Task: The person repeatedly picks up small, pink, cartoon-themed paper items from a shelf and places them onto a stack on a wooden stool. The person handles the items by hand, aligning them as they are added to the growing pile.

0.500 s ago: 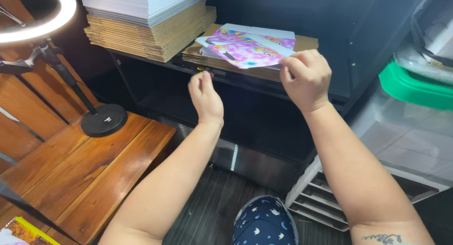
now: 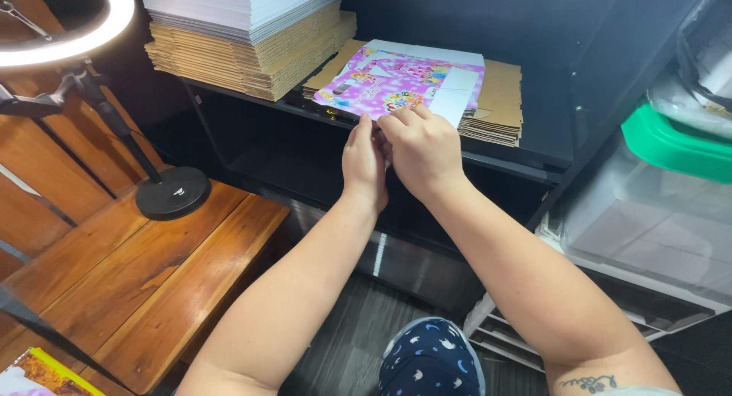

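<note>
Printed sheet (image 2: 404, 80) on cardboard pile (image 2: 499, 99) (taller stack (image 2: 252, 45) left)

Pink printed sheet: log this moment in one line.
left hand: touching sheet edge | right hand: on pink printed sheet | sheet: atop cardboard stack

1. A black shelf unit (image 2: 526, 148) stands against a dark wall (image 2: 473, 19).
2. A lit ring light (image 2: 72, 30) on a black stand with a round base (image 2: 172, 192) is at the left.
3. The base rests on a wooden table (image 2: 130, 282).
4. The floor (image 2: 351, 343) is dark grey planks.
5. Clear plastic drawers (image 2: 648, 236) stand at the right.
</note>
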